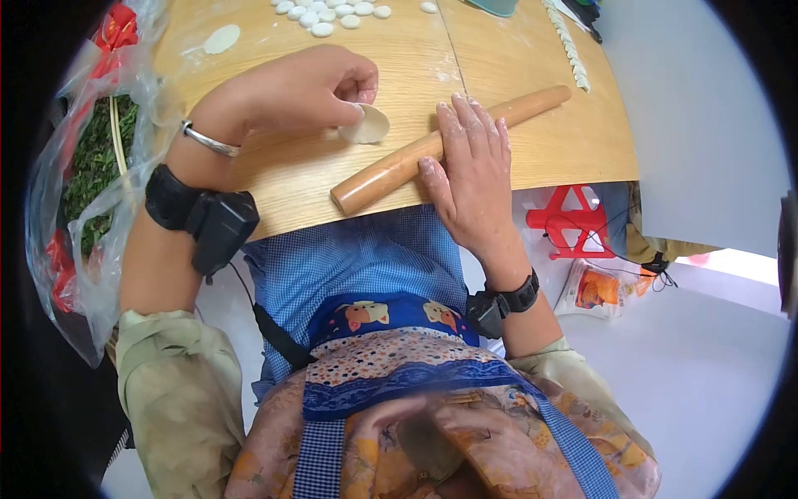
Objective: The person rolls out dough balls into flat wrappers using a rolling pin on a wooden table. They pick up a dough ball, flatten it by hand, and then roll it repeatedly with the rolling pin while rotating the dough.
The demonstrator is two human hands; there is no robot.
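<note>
My left hand point(320, 87) is closed, its thumb and fingers pinching the edge of a small round dough wrapper point(366, 127) low over the wooden table. Lying at a slant across the table near its front edge is a wooden rolling pin point(376, 182). My right hand point(475, 170) rests on the middle of the pin with flat, stretched fingers dusted in flour; it does not wrap round it. The pin's near end sits just below the wrapper.
Several small dough pieces point(322, 29) lie at the back of the table point(274, 183), with a flattened wrapper point(222, 39) to their left. A twisted dough strip point(568, 46) is at the right. Chopped greens point(104, 175) fill a plastic bag at the left. A red stool point(573, 218) stands below.
</note>
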